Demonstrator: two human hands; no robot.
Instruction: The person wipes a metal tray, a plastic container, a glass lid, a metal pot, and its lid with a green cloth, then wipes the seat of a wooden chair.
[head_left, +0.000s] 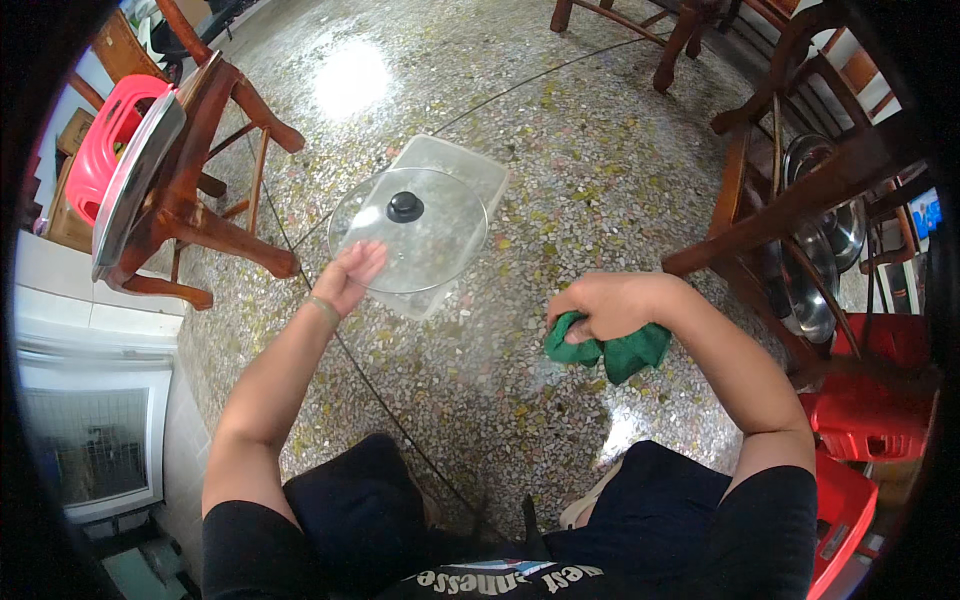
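Speckled floor [570, 190] lies beneath the round glass lid [437, 245], which extends forward and rightward from the nearer left grip [352, 274], closed on the lid's near-left rim; the right grip [622, 303] clutches a green cloth [637, 354], apart to the lid's right

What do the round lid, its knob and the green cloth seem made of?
Round lid: likely glossy glass, since what lies beneath shows through; clear plastic is possible.
Knob: probably plastic, smooth and black with a faint shine.
Green cloth: apparently soft, matt fabric, as it bunches in folds in the right hand; its fibre can't be told.
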